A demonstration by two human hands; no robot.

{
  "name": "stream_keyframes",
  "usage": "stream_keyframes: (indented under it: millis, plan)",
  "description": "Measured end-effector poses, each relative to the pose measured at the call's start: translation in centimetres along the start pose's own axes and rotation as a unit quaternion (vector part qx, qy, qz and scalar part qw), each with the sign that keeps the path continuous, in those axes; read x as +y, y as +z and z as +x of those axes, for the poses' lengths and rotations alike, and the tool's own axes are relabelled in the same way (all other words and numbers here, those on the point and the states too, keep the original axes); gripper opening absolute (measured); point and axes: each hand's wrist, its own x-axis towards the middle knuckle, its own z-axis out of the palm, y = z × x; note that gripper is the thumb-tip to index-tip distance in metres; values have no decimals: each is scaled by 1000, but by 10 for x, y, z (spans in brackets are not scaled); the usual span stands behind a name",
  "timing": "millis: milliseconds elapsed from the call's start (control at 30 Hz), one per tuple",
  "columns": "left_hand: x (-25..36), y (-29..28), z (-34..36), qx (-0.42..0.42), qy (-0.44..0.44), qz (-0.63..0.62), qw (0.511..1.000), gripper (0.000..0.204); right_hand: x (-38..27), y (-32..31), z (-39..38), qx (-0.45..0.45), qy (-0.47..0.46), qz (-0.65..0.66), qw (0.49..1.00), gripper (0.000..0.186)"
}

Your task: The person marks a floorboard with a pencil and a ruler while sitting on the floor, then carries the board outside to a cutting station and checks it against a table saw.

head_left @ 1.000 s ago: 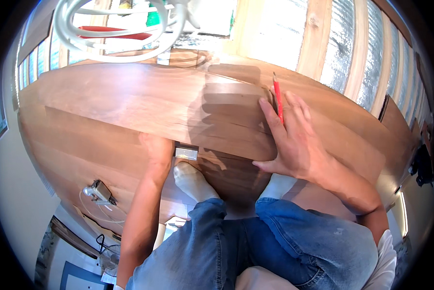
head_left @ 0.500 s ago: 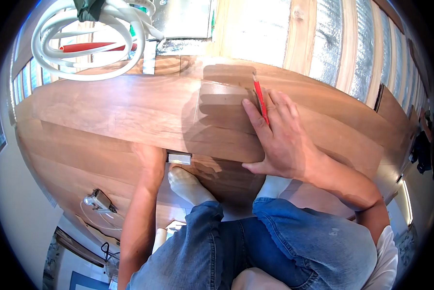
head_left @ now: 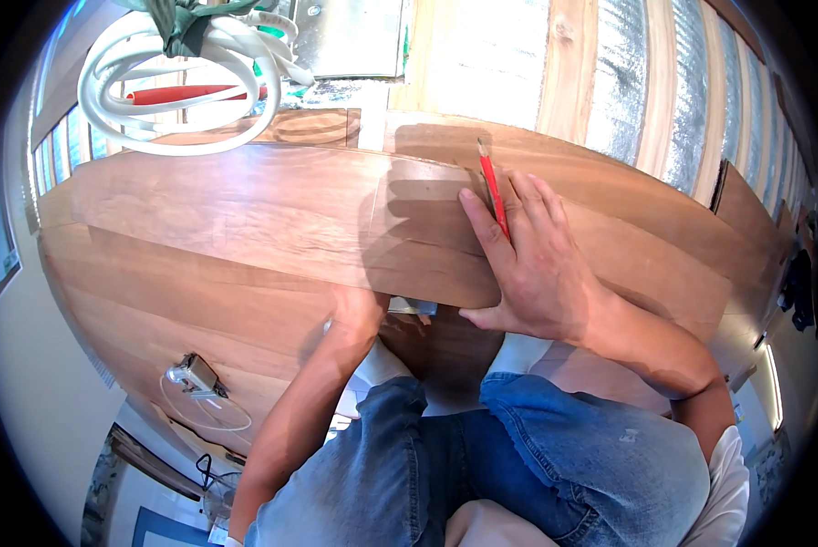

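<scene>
A loose wood plank lies crosswise over wood flooring. My right hand rests on its right part, fingers stretched forward. Tucked between that hand's fingers is a red pencil, its tip pointing away from me. My left hand is at the plank's near edge, in front of my left foot. The plank hides its fingers, so their grip cannot be made out. A pale, flat-sided piece shows just right of that hand, partly under the plank.
Coiled white tubing with a dark green tie and a red tube lies far left. Beyond the planks are wooden joists with silvery insulation. A silver tool with a thin cord lies at left.
My left hand has moved right along the plank's near edge, and the pale piece beside it now shows farther right. My right hand and the pencil stay nearly in place.
</scene>
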Motion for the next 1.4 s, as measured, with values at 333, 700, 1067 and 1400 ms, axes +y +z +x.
stream_keyframes:
  millis: [333, 700, 1067, 1400]
  plan:
    - [14, -2, 7, 23, -24, -75, 997, 36, 4, 4, -1, 5, 0, 16, 1000, 118]
    - [36, -10, 19, 29, -114, -269, 956, 37, 7, 3, 1, 17, -8, 28, 999, 118]
    - [26, 0, 13, 14, -55, -169, 984, 36, 7, 5, -1, 4, 0, 22, 1000, 116]
    - [39, -14, 23, -2, -62, -162, 985, 35, 7, 3, 1, 14, -4, 31, 999, 114]
